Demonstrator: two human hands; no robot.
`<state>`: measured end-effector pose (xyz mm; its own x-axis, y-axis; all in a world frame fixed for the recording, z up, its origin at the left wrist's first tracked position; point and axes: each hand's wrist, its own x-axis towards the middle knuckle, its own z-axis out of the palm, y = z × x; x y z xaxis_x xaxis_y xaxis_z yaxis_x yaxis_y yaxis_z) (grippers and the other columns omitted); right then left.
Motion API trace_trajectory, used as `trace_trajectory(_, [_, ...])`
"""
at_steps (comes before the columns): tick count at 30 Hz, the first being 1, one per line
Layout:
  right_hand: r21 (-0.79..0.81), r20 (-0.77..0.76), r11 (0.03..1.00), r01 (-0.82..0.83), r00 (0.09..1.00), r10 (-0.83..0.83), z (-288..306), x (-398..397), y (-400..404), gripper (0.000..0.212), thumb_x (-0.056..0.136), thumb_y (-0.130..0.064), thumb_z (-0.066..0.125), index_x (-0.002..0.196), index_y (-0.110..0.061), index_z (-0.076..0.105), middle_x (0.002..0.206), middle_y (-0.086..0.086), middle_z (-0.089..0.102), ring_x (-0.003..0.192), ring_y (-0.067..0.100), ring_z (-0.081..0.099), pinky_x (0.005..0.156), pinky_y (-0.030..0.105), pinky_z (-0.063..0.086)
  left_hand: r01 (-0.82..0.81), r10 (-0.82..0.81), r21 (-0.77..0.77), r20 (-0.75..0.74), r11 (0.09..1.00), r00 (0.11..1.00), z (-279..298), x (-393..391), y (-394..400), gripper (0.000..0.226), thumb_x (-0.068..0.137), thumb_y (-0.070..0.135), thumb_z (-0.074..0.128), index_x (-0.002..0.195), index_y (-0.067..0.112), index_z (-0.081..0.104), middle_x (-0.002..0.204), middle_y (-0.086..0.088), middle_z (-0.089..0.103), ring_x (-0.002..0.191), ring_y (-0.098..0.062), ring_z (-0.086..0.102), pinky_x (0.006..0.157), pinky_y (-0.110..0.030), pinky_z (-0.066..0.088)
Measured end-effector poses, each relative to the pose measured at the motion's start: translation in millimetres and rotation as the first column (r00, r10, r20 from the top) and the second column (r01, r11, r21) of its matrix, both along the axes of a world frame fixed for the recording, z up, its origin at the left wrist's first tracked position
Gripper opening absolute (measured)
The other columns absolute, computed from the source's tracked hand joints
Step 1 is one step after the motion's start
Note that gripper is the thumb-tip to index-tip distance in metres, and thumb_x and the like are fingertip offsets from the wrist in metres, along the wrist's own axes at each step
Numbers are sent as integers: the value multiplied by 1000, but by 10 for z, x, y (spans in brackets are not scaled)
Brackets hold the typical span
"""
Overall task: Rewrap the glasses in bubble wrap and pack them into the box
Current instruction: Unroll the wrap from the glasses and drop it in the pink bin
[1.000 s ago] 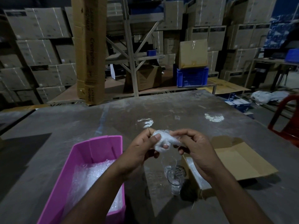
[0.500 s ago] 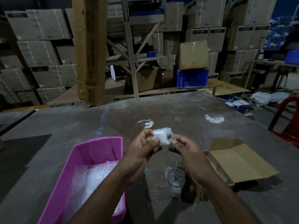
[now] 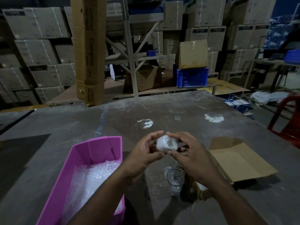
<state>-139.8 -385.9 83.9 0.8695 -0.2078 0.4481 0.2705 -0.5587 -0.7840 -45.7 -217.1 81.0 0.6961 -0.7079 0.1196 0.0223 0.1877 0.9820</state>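
The left hand (image 3: 144, 153) and the right hand (image 3: 189, 157) are raised together above the table (image 3: 178, 109), both curled round a small white bubble-wrapped bundle (image 3: 166, 143), thumbs over its top and fingertips tucked beneath, so that each hand is partly closed on it and neither is free. What is inside the wrap cannot be seen; going by the task it is probably a glass, so the bundle should be light but breakable under a hard squeeze, with a soft, slightly springy and slick skin that could slide or unroll if the loose ends are let go. The safest hold looks to be round the middle, with the folded ends pinned by the thumbs. Below the hands a bare clear glass (image 3: 175, 181) stands upright on the table, smooth, rigid and easy to knock over; it wants taking by the body, not the rim. Just right of it lies the open cardboard box (image 3: 240, 161), flaps spread. To the left sits a pink plastic bin (image 3: 97, 148) holding loose bubble wrap (image 3: 90, 179), limp and nearly weightless, best lifted by an edge.
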Motion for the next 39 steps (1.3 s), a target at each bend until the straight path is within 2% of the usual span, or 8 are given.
trace_trajectory(7, [-229,-8,972,56,998,-60,-25,-58,-18,60,82,-20,81,126,-49,53,108,-36,54,104,-14,54,80,2,42,17,-16,10,-72,1000,997,7,-42,-66,36,95,2,60,131,4,61,112,-9,74,92,-11,71,86,-24,55])
trace_trajectory(10, [-293,-40,954,62,996,-77,-35,-62,-50,61,81,-23,81,131,-47,56,102,-35,53,103,-11,52,81,3,41,52,-49,50,-51,997,997,-47,-61,-96,32,99,4,56,130,0,61,101,-3,75,79,-2,68,90,-26,54])
trace_trajectory(14, [-220,-121,975,34,991,-62,-51,-36,-151,50,83,-19,80,125,-39,65,105,-19,66,96,-7,61,79,7,48,80,-75,80,-60,994,995,-132,-33,-136,35,100,7,58,134,2,58,122,-14,70,98,-13,69,101,-32,52])
trace_trajectory(18, [-255,-246,965,66,960,-130,-161,-2,-279,45,86,-22,78,127,-35,63,115,-15,67,89,-4,62,78,11,49,-56,51,247,25,967,998,-362,109,-163,52,94,4,66,142,9,47,136,-13,61,126,-21,61,104,-31,51])
trace_trajectory(22, [-431,-346,902,35,917,-200,-344,33,-356,39,92,-23,69,129,-32,59,121,-13,59,100,2,55,75,5,37,-139,103,375,114,917,988,-659,179,-131,47,91,6,71,135,11,53,125,-9,64,113,-16,64,94,-26,55])
trace_trajectory(28, [-509,-446,860,-47,869,-217,-611,132,-323,40,83,-21,68,122,-31,65,116,-9,64,105,10,58,89,25,47,-179,104,444,187,878,977,-930,134,-185,46,87,7,76,128,15,57,113,-6,66,98,-12,66,91,-28,57])
trace_trajectory(36, [-495,-482,869,-7,834,-267,-900,163,-269,34,76,-22,73,104,-39,62,98,-13,65,85,3,59,73,23,52,-258,101,512,314,819,944,-1131,-9,-275,39,83,14,81,119,20,68,106,6,73,91,-4,70,87,-29,59])
trace_trajectory(39, [-513,-474,858,-7,836,-277,-935,157,-254,28,80,-25,72,92,-42,53,93,-13,60,81,2,56,63,18,44,-284,109,525,339,802,935,-1160,-23,-289,36,83,17,81,118,20,72,104,7,75,89,-4,71,87,-32,59])
